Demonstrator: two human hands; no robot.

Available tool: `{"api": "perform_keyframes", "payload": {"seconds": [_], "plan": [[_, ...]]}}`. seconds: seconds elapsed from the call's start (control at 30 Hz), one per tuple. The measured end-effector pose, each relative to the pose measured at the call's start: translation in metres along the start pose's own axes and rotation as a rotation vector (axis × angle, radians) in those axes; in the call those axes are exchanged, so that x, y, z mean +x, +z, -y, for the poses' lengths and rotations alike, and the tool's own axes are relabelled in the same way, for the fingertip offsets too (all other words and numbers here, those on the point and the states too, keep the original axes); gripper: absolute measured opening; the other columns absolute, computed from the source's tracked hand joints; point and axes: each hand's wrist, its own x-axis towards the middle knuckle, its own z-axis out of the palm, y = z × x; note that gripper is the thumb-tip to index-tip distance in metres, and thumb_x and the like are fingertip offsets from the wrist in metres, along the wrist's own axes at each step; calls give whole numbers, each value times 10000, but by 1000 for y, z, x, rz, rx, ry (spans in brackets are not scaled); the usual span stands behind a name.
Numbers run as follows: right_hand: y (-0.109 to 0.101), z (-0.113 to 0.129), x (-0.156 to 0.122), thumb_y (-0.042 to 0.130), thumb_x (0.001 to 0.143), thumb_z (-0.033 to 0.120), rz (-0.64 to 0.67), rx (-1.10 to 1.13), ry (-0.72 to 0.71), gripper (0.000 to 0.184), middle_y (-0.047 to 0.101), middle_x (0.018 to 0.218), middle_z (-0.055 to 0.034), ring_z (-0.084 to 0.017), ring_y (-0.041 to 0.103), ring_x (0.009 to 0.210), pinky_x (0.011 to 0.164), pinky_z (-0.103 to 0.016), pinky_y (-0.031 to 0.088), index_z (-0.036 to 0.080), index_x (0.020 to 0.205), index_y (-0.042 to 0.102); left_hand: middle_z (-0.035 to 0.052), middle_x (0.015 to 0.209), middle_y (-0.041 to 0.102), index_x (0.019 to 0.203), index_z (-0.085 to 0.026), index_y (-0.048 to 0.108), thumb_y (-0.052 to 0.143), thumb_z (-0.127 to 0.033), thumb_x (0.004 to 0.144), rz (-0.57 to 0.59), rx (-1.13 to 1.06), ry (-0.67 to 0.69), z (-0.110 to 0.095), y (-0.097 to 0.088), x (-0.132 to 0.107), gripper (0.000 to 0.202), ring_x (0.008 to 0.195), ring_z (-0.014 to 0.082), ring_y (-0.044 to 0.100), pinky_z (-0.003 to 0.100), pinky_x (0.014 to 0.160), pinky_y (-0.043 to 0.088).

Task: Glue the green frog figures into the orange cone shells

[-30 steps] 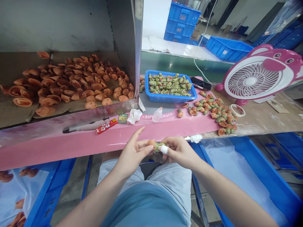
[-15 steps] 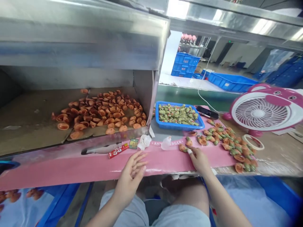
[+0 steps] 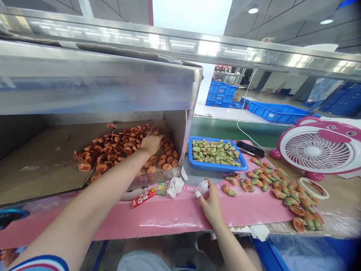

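Lying heaped on the floor of the open-fronted box (image 3: 50, 162), the orange shells (image 3: 109, 150) surround the left hand (image 3: 152, 143), which reaches into them. Its fingers are partly hidden; whether it grips a shell cannot be told. The right hand (image 3: 211, 205), thumb wrapped in white, is part-closed, thumb and fingers about a small translucent bottle (image 3: 202, 188). Beside this bottle, the pink mat (image 3: 163, 222) reads "ANY", with "R" past the fingers. White characters on the red packet (image 3: 143, 198) are illegible. Behind the bottle stands a blue basket (image 3: 218, 166) of green pieces (image 3: 216, 152).
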Motion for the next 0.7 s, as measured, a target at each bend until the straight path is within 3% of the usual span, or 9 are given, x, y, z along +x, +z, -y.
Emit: {"api": "perform_keyframes", "payload": {"seconds": [0.13,0.27,0.37,0.5,0.6,0.7], "plan": [[2,-1,3,544,699,302,22,37,31,346,563,959,-68,-246,489,922,813,-394,376,194,1027,516,74,1080,553,989,-138,551,511,-260,802,24,-144,-22,-3,9,14,227,965,206,531,434,819,424],[-1,0,1,526,723,323,1,135,80,329,569,922,-49,-209,526,824,731,-336,415,195,1023,484,56,925,610,854,-167,548,494,-228,788,4,-413,-100,-14,-2,-3,105,847,183,600,331,711,483],[-6,4,1,529,727,359,-50,207,110,313,554,893,-40,-197,522,786,700,-321,416,195,988,472,23,813,624,855,-202,488,432,-240,788,11,-647,-165,-26,-16,-39,95,682,148,640,267,577,500],[-12,10,-3,466,774,369,-119,293,139,299,521,771,-12,-157,509,616,578,-295,417,198,1010,395,-2,809,621,866,-226,460,502,-238,735,16,-895,-235,-44,-24,-103,137,643,98,620,189,527,475],[-19,17,-15,435,795,366,-125,358,143,285,476,631,40,-119,455,452,451,-254,389,207,1010,336,-24,836,585,798,-216,511,606,-196,674,40,-1244,-361,-59,-18,-150,157,602,56,572,133,470,433],[-33,26,-33,472,781,364,-137,392,118,286,488,602,49,-97,434,407,404,-223,368,210,991,352,-28,849,544,739,-204,551,637,-172,661,94,-1378,-448,-72,-5,-191,121,632,78,573,140,440,428]]}}
